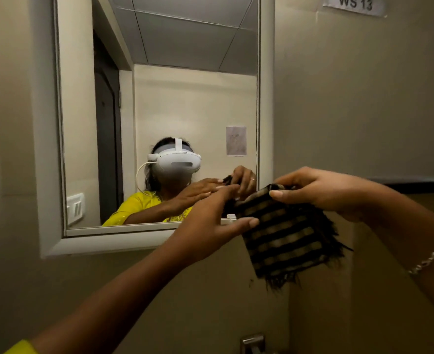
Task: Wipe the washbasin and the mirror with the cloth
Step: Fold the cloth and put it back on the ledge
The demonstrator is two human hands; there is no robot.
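A wall mirror (190, 103) in a pale frame fills the upper left and shows a person with a headset and a yellow top. A dark cloth (285, 236) with tan stripes and frayed edges hangs in front of the mirror's lower right corner. My right hand (323, 191) pinches its top right edge. My left hand (210, 223) holds its left edge between thumb and fingers. The washbasin is out of view.
A metal tap top (253, 342) pokes up at the bottom edge. A paper sign reading WS 13 (355, 3) is stuck high on the right wall. A dark ledge (420, 185) runs along the right wall behind my right arm.
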